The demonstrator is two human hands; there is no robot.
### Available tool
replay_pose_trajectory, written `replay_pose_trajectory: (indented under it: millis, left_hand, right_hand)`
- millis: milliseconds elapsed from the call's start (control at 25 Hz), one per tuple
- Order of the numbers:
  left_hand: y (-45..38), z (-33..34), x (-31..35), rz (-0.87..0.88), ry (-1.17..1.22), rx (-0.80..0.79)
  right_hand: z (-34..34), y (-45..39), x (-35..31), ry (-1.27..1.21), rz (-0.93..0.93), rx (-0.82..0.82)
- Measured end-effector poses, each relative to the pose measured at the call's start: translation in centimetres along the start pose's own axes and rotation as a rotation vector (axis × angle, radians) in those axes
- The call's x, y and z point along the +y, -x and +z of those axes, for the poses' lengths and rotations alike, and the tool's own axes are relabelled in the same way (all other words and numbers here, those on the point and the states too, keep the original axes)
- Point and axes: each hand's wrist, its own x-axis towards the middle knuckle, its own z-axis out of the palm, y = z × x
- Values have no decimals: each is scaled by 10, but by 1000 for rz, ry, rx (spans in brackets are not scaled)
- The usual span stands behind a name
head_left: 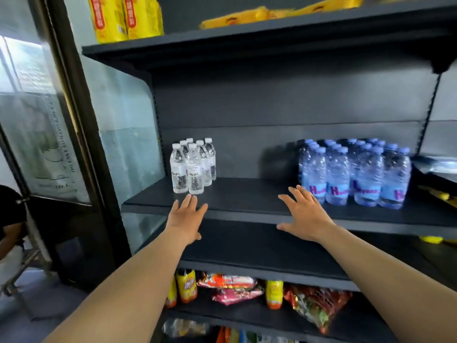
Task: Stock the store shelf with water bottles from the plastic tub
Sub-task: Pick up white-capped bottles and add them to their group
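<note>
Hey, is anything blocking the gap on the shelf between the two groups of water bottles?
Nothing visible: the shelf lies bare between the white-capped bottles and the blue-capped bottles.

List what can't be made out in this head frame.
- Plastic tub: nowhere in the head view, so its contents are unknown.
- White-capped bottles: label text too small; rear ones hidden by the front ones.
- Blue-capped bottles: label text motion-blurred; back rows hidden.
- Yellow packs: cut by the top edge.
- Both hands, left and right: palms face away.
</note>
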Motion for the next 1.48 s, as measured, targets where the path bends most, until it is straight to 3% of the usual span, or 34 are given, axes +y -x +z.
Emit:
replay_pose_trajectory:
  millis: [240, 520, 720, 920, 1200, 1480]
  left_hand:
    - [106, 60, 112, 87, 145, -30]
    - [219, 165, 253, 225, 234, -234]
    - [256, 212, 350, 394, 352, -77]
    - [279, 259, 439, 473, 441, -112]
    - [290, 336, 577, 434, 554, -241]
    - [289, 492, 701, -75, 879, -470]
  right_hand:
    - [54, 154, 50, -31, 101, -141]
    - [167, 323, 95, -85, 227, -301]
    - [234, 409, 142, -116, 330, -418]
    - [288, 454, 199, -125, 336, -528]
    - [378, 464, 281, -242, 220, -640]
    - [555, 493, 338, -518, 411, -628]
